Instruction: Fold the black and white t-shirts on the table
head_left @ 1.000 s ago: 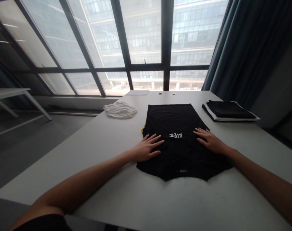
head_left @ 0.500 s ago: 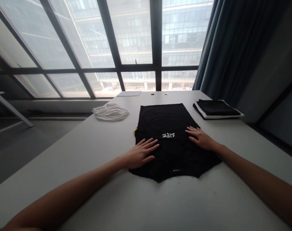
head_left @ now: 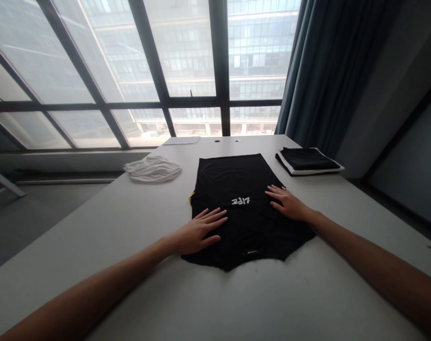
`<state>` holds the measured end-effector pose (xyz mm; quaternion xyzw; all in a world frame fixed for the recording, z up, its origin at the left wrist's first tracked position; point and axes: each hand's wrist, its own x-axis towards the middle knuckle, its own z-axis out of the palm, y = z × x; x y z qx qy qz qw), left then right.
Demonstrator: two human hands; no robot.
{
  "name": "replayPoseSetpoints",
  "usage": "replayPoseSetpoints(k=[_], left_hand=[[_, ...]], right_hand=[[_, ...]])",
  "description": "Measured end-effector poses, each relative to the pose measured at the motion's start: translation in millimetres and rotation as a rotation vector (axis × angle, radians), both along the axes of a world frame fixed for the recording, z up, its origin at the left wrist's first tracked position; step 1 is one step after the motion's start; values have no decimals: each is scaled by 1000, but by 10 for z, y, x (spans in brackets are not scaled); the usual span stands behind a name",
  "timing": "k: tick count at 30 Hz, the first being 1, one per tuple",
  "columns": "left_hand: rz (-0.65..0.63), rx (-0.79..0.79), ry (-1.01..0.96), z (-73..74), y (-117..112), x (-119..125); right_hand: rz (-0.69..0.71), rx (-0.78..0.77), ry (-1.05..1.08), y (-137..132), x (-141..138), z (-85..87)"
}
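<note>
A black T-shirt (head_left: pixel 233 177) lies spread on the white table, its neckline towards me and its hem towards the window. White lettering is printed across its middle, upside down from where I look. A bit of yellow shows at its left edge. My left hand (head_left: pixel 198 232) rests flat on the shirt's left part, fingers spread. On the right side of the shirt lies my right hand (head_left: pixel 286 202), also flat with its fingers apart. Neither hand grips the cloth.
A crumpled white cloth (head_left: pixel 153 169) lies to the left of the shirt. To the right is a stack of folded black and white clothes (head_left: pixel 309 159). Flat white sheets (head_left: pixel 181 140) lie at the table's far edge, before the window. A dark blue curtain (head_left: pixel 314 71) hangs behind.
The whole view has shifted, so things appear a little further left. Both hands stay in the same places on the shirt, which looks unchanged.
</note>
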<state>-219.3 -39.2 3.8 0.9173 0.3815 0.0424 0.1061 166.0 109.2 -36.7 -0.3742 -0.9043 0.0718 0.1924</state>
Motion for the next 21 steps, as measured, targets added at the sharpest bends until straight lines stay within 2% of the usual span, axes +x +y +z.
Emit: replayPoseSetpoints(k=[4, 9, 14, 21], left_hand=[[-134, -105, -1, 134, -128, -15], [-151, -141, -11, 218, -324, 3], [-145, -156, -1, 228, -408, 32], [-152, -97, -57, 156, -454, -56]], right_hand=[[113, -88, -25, -238, 0, 144], [260, -260, -104, -703, 77, 282], [280, -309, -94, -994, 210, 351], [341, -299, -96, -1144, 338, 410]])
